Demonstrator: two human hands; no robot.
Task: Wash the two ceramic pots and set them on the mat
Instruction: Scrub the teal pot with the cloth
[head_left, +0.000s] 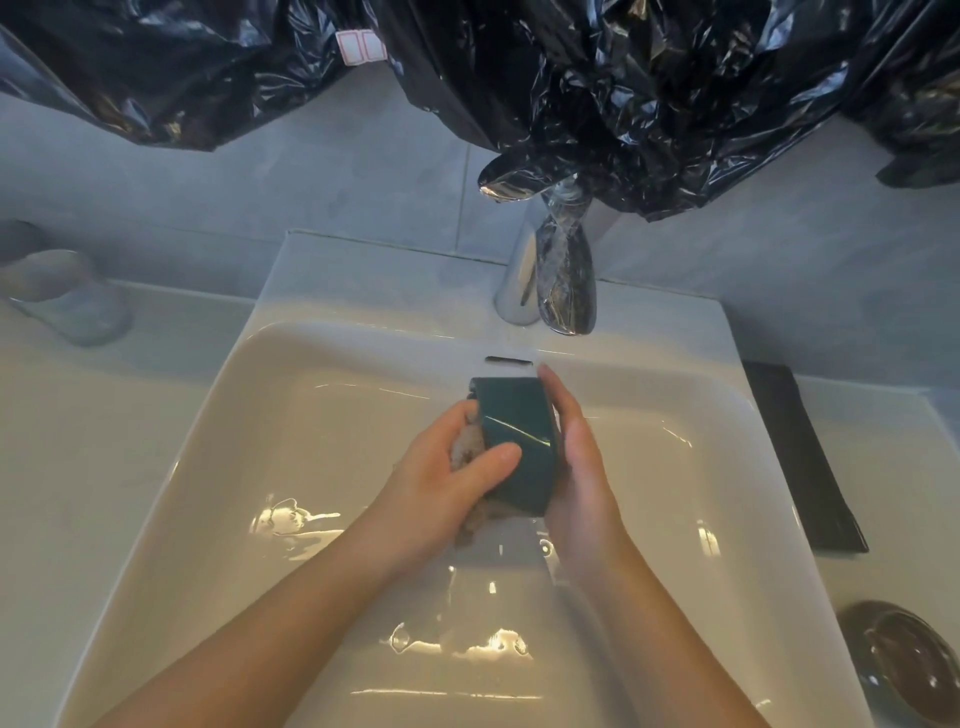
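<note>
A dark green square ceramic pot (514, 441) is held over the middle of the white sink basin (291, 415), below the tap. My left hand (452, 478) grips its left side, thumb across the front, with a pale wet cloth or sponge (464, 452) bunched under the fingers. My right hand (576, 457) lies flat along the pot's right side with straight fingers. A black mat (800, 457) lies on the counter right of the basin. A dark round pot or dish (904, 670) sits at the lower right.
The chrome tap (561, 270) stands at the back of the basin. Black plastic sheeting (623, 78) hangs over the wall above it. A clear glass (67, 296) stands on the counter at the far left. Water pools on the basin floor.
</note>
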